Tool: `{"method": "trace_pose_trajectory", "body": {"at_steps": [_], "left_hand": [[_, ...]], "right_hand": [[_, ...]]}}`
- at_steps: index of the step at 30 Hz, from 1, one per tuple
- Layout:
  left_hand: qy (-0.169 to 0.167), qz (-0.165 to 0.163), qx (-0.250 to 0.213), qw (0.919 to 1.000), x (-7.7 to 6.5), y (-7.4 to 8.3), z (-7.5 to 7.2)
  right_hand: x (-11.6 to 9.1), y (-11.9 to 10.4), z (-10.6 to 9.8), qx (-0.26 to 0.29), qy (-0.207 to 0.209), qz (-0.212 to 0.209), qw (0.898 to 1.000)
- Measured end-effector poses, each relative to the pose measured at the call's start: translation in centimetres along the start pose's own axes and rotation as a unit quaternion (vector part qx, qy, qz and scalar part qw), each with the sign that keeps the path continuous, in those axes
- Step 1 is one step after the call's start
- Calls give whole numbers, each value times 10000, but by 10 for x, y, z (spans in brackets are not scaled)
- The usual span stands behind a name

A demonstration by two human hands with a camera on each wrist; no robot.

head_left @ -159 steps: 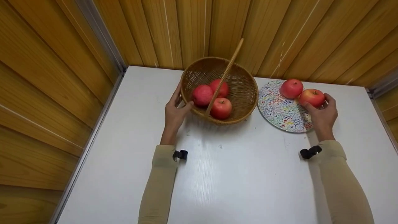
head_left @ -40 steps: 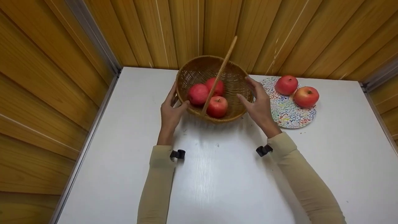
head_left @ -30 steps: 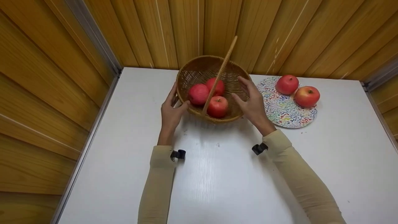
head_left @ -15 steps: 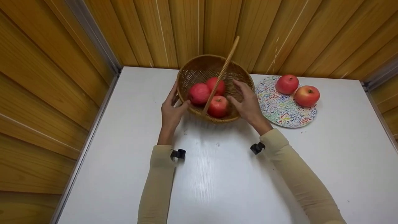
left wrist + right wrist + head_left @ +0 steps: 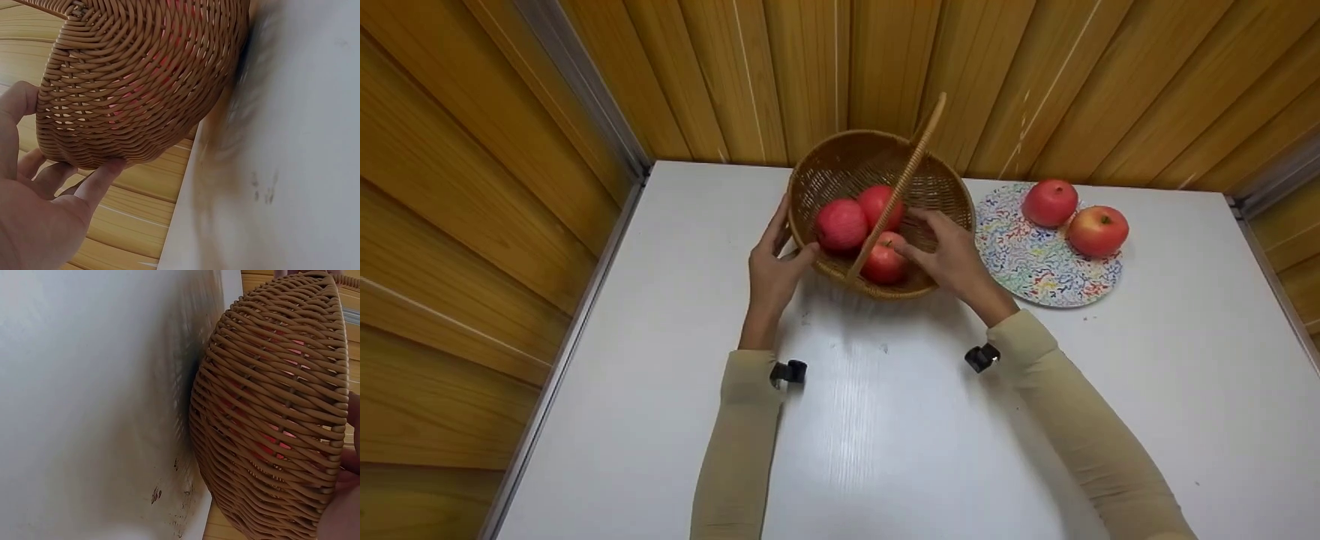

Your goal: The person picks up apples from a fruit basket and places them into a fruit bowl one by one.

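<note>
A brown wicker basket [image 5: 952,187] with a slanting handle [image 5: 911,165] stands at the back of the table. My left hand [image 5: 774,274] holds its left rim, thumb at the rim and fingers against the outer wall, as the left wrist view shows. Three red apples lie inside: one at the left [image 5: 841,225], one behind [image 5: 879,204] and one in front [image 5: 883,264], partly covered by handle and thumb. My right hand [image 5: 956,259] reaches over the right rim, its thumb at the front apple and its fingers spread beside it. Contact with the apple is unclear.
Right of the basket lies a round plate [image 5: 1035,277] with a colourful squiggle pattern. It bears two apples, a red one [image 5: 1050,202] and a yellowish-red one [image 5: 1099,231]. Wood-panelled walls [image 5: 780,75] border the white table [image 5: 885,435] behind and at the left.
My right hand has left the yellowish-red apple on the plate and moved left into the basket, closer to the front apple. The basket's handle has swung slightly right. My left hand stays at the rim.
</note>
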State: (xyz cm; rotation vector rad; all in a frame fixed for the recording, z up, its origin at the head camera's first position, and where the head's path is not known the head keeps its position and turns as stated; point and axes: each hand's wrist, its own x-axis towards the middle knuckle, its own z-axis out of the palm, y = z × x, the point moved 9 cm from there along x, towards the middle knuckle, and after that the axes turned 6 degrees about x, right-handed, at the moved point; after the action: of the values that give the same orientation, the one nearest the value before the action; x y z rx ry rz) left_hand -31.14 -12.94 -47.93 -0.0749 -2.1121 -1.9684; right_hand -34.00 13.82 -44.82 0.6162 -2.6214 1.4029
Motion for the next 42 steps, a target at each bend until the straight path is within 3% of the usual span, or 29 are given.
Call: {"method": "trace_pose_trajectory", "body": {"at_steps": [15, 34, 42], "left_hand": [[-45, 177, -40, 9998, -2, 2, 1], [-47, 207, 78, 9997, -1, 3, 2], [-98, 229, -9, 9997, -1, 2, 1]], "right_hand": [[-4, 6, 18, -438, -932, 634, 9927], [-5, 7, 29, -1069, -976, 686, 9871], [-5, 6, 28, -1020, -829, 634, 9893]]}}
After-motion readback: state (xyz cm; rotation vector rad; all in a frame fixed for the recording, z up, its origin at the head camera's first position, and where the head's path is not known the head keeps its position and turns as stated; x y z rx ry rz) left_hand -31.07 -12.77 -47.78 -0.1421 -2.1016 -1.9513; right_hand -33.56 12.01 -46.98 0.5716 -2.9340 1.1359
